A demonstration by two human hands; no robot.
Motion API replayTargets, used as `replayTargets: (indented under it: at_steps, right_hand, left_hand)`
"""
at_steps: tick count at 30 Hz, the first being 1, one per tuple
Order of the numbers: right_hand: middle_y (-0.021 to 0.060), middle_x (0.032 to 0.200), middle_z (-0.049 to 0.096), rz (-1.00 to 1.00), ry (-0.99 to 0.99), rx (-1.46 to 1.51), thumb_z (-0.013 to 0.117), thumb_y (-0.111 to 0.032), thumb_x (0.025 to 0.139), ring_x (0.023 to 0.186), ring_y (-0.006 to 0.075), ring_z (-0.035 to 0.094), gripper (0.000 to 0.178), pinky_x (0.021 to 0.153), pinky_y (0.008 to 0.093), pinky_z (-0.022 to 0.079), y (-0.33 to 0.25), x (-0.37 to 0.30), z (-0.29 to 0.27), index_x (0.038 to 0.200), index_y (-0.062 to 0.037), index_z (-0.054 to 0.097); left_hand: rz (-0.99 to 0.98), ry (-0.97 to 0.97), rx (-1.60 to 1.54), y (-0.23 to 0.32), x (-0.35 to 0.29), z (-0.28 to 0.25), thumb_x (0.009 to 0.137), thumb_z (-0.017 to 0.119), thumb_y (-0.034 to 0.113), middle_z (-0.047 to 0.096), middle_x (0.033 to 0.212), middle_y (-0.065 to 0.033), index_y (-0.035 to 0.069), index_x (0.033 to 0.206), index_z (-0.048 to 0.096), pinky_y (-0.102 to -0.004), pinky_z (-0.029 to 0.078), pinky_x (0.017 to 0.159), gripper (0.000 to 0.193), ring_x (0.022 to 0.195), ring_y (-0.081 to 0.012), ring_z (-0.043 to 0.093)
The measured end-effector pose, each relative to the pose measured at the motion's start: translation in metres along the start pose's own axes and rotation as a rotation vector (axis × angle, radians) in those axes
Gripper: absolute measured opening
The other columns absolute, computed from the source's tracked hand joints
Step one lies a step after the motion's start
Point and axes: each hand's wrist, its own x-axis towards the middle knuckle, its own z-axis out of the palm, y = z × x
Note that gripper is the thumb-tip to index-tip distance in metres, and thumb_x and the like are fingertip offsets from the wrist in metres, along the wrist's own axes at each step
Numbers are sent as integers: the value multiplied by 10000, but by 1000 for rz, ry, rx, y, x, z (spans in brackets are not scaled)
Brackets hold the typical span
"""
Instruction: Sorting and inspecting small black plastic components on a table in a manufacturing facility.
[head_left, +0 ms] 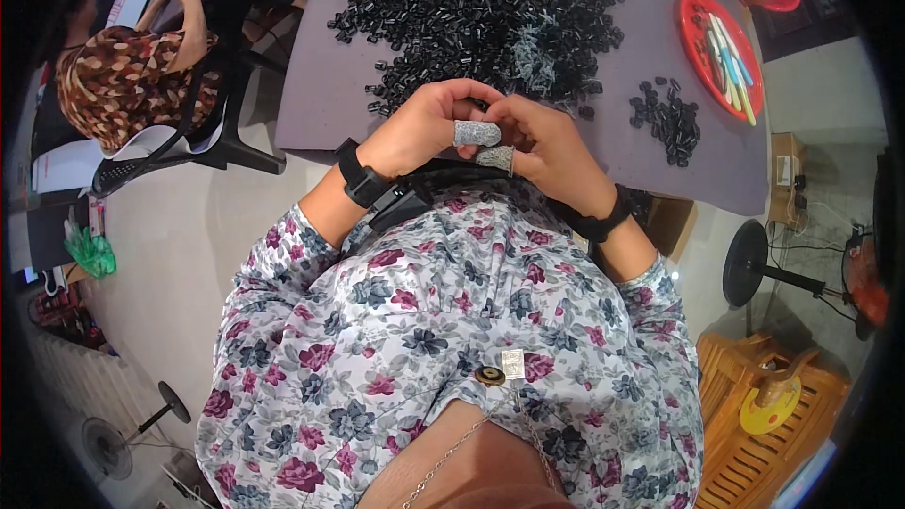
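Note:
My left hand [424, 127] and my right hand [544, 144] meet at the table's near edge, fingertips together. Both are closed in a pinch, and a small dark piece seems to sit between them, mostly hidden by the fingers. Each thumb wears a grey speckled finger cot. Just beyond my hands spreads a large pile of small black plastic pieces [452, 14]. A cluster of small grey pieces [534, 58] lies on top of it. To the right is a smaller heap of black pieces [667, 123], apart from the main pile.
A red round tray [691, 11] with several long-handled tools stands at the table's right side. At left, a person in a patterned top [132, 80] sits on a black chair [222, 123]. A fan [745, 264] and an orange slatted chair [754, 424] are at right.

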Motion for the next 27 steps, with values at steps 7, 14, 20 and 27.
replayTargets:
  at_steps: [7, 14, 20, 27]
  right_hand:
    - [75, 937, 677, -10, 56, -77, 698, 51, 791, 809, 179, 682, 369, 727, 308, 551, 8, -1, 1, 1151, -19, 653]
    - [96, 1014, 635, -73, 43, -253, 693, 43, 775, 858, 253, 679, 370, 726, 356, 554, -4, -2, -1, 1130, -47, 638]
    - [119, 944, 591, -92, 81, -331, 682, 41, 764, 825, 300, 653, 312, 716, 395, 538, -10, -3, 0, 1058, -30, 606]
    - [128, 940, 579, -104, 60, -326, 687, 39, 766, 816, 322, 638, 314, 709, 422, 519, -6, -6, 1, 1059, -26, 594]
  left_hand:
    - [28, -14, 12, -1, 1, 0, 969, 680, 60, 738, 1035, -45, -15, 1369, 592, -218, 519, 687, 416, 804, -66, 645]
    - [30, 33, 44, -3, -1, 0, 954, 697, 19, 747, 1017, -40, -7, 1405, 571, -220, 527, 708, 469, 799, -68, 651]
    - [109, 63, 154, -6, 1, 8, 935, 696, -43, 742, 1009, -24, -1, 1445, 536, -248, 562, 832, 537, 937, -88, 693]
    - [28, 78, 181, 1, -3, 12, 927, 692, -51, 726, 967, 2, 1, 1441, 552, -221, 527, 754, 536, 864, -60, 661]
